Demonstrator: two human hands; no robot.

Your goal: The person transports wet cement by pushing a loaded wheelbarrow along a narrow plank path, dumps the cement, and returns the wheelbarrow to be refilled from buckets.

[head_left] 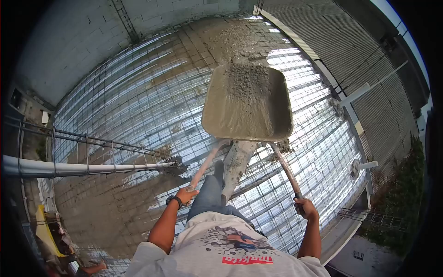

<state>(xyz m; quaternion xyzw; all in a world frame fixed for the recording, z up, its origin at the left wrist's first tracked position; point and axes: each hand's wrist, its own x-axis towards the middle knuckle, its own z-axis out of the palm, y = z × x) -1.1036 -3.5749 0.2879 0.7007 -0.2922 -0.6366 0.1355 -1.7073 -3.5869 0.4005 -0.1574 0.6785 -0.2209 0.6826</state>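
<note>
A wheelbarrow [213,104] stands in front of me, its tray tilted away from me. Wet grey concrete [248,85] lies along the middle of the tray and at its far lip. My left hand [186,195] is closed round the end of the left handle, and a dark watch is on that wrist. The right handle's dark grip is wrapped by my right hand [304,207]. Between the handles, a concrete-smeared board [241,159] shows under the tray. The wheel is hidden.
Steel mesh [323,152] covers shiny corrugated decking. Spread concrete [110,207] lies at left, more beyond the tray [230,39]. A rebar column with white pipes [92,167] juts in from the left. A block wall [78,51] stands behind. Another person's hand [96,267] shows lower left.
</note>
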